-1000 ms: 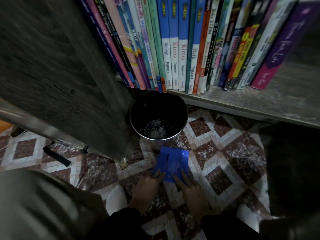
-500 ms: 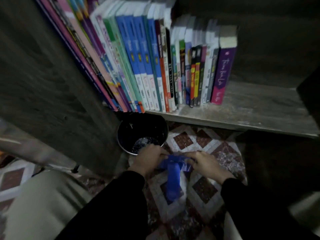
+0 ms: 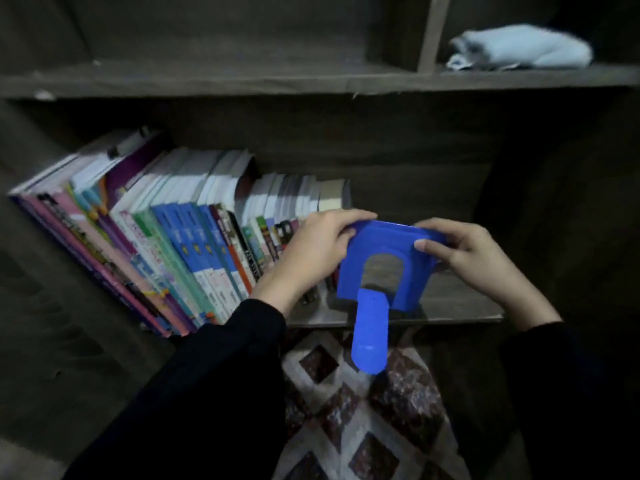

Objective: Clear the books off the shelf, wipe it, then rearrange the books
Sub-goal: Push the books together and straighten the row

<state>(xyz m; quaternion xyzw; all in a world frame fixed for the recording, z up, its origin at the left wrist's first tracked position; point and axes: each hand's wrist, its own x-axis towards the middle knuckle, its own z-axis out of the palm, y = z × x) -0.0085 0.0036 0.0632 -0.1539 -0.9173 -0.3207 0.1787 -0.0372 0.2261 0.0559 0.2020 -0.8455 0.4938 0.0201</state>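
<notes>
Two boards of a dark wooden bookcase [image 3: 242,81] in view. The lower shelf [image 3: 460,299] is the reference.

- Row of books [image 3: 180,237]: stands on the left part of the lower shelf, spines outward, the whole row leaning left. Right part of the shelf bare wood.
- Tiled floor [image 3: 363,427]: below the shelf's front edge, red-brown and white diamond pattern.
- Blue bookend [image 3: 384,240]: held up in front of the lower shelf, just right of the last books. The plate with an arched cut-out faces the camera; its tongue hangs down past the shelf edge, over the floor.
- Left hand [image 3: 311,251]: grips the bookend's upper left corner, fingers curled over the top edge. Black sleeve.
- Right hand [image 3: 474,258]: pinches the upper right corner, thumb on the front face, fingers behind.
- Light blue cloth [image 3: 519,46]: bunched on the board above the lower shelf, in the right compartment.
</notes>
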